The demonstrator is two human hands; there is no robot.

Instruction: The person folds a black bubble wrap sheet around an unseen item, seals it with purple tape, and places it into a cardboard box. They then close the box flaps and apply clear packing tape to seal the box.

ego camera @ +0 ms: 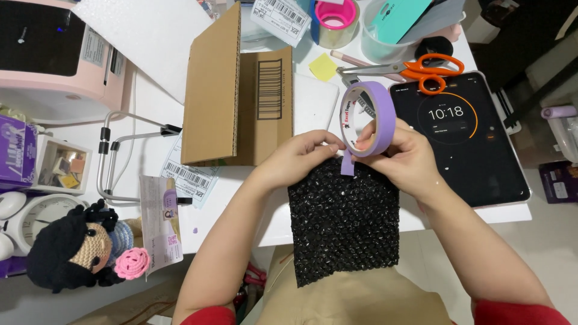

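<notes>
Bubble-wrap packet at the near table edge, left hand on its far-left corner, right hand on its far-right corner with tape roll upright just above. Folded cardboard box left of the hands and farther back, shipping labels under its near edge, wire stand farther left, printer at far left. Tablet right of the roll, scissors at its far edge; crocheted doll near left, below the table.
</notes>
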